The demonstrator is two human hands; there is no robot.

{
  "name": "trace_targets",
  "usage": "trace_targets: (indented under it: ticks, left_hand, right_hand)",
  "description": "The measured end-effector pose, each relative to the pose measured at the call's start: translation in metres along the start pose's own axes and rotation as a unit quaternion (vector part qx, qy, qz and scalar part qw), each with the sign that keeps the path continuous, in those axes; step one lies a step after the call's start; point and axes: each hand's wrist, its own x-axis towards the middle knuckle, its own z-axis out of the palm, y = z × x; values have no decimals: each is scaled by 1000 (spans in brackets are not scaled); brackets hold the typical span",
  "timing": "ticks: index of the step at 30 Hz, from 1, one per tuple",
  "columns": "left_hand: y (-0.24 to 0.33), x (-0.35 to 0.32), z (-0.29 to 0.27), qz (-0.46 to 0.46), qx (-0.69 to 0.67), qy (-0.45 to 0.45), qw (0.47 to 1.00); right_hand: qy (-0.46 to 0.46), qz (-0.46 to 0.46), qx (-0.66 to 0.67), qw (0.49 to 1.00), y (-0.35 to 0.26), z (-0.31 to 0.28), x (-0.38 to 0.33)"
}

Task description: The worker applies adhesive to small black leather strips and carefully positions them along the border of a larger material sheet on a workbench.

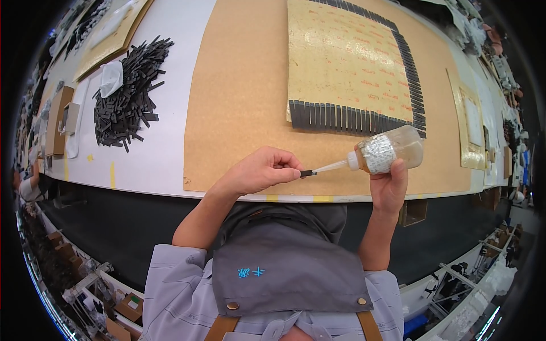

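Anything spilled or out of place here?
No spill visible near the squeeze bottle. Mildly odd: white translucent plastic on the loose black strip pile at left, the only non-strip thing visible there.

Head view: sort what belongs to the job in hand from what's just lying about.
In use, by the look of it:
- black strip in the left hand
- translucent nozzle bottle in the right hand
- board edged with black strips
- pile of loose black strips

Seemingly lying about:
- crumpled white plastic
- brown cardboard box
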Motion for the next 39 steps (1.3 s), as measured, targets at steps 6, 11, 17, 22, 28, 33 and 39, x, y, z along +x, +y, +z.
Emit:
trace_targets:
  ticks: [6,11,17,22,28,33,39]
  left_hand:
    - [0,-1,0,-2,3,0,1000]
    - [1,-1,0,-12,15,1,1000]
    - [0,-1,1,-8,-5,10,1000]
    - [-2,-2,2,-2,-43,13,999]
    - [-4,-1,-1,-3,-37,-7,999]
    - [-2,2,-3,-1,-40,-7,999]
    - [-11,-3,-4,26,-77,25,996]
  right_hand:
    - [8,2,-8,1000,0,2,-1]
    - [12,4,-12,1000,-1,4,-1]
    - [20,1,-16,1000,-1,6,-1]
    - [-3,3,-22,1000,-1,-2,-4]
    - [11,-14,-4,1000,-2,-1,-3]
    - [18,-14,-3,1000,0,-1,0]
    - [14,3,-1,1000,8,-7,3]
